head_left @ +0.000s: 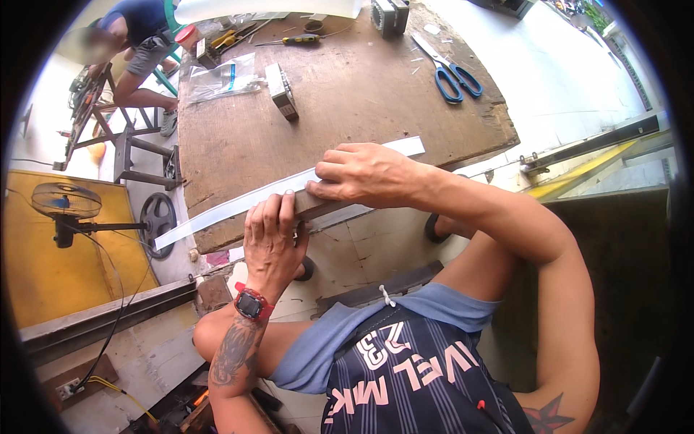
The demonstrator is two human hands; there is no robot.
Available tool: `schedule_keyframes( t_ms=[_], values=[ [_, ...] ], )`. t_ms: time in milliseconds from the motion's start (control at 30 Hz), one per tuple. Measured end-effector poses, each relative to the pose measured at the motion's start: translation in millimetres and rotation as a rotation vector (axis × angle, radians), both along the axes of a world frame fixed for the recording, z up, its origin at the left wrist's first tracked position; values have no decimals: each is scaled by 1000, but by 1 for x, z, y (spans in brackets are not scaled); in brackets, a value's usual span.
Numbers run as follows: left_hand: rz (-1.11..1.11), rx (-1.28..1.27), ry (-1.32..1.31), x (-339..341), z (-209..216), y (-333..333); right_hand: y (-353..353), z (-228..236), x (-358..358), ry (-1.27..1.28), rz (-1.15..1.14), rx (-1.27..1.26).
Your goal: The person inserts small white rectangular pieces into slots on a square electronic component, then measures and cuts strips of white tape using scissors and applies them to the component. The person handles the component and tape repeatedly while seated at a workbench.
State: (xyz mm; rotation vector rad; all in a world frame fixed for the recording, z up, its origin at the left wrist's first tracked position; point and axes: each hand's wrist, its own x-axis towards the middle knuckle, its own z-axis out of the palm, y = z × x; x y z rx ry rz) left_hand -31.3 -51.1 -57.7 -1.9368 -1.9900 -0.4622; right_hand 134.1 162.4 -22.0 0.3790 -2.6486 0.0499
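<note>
A long white strip [228, 206] lies slantwise along the near edge of the wooden table [347, 94]. My left hand [271, 235], below a red-strapped watch, has its fingers bent over the strip's near edge and its thumb lower down by the table's edge. Closer to the strip's right end, my right hand [358, 172] is closed, its curled fingers pressed on the strip. Its thumb is hidden. Between the hands a grey-brown edge [318, 207] shows; I cannot tell whether it is the tabletop or a separate piece.
Blue-handled scissors [452, 78], a metal-cased block [280, 92], a plastic bag [220, 79] and a yellow-black screwdriver [293, 40] lie beyond the strip. Another metal block [389, 18] stands at the back. At left are a fan [66, 210], a low stool [144, 163] and a seated person.
</note>
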Motion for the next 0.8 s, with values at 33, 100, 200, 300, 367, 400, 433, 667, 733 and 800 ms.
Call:
schedule_keyframes(
  t_ms=[33,100,200,300,367,400,433,667,733,800],
  values=[
    [1,-67,30,-3,-1,-4,-1,-4,0,10,-20,-4],
    [-25,-106,73,-6,-1,-7,4,-9,7,34,-30,1],
    [4,-99,75,-2,1,-3,7,-13,11,0,-50,12],
    [43,-127,53,9,0,6,7,-10,10,7,-60,-16],
    [66,-118,30,17,-3,10,6,-9,9,11,-52,-36],
    [64,-90,20,20,-5,12,7,-8,10,21,-49,-41],
    [47,-66,8,23,-7,15,10,-7,13,9,-37,-26],
    [23,-59,99,24,-2,15,17,-12,26,-22,-69,-11],
    [52,-86,126,31,-7,23,17,-12,24,-29,-77,-6],
    [65,-90,71,38,-12,27,17,-10,24,5,-50,5]
  ],
)
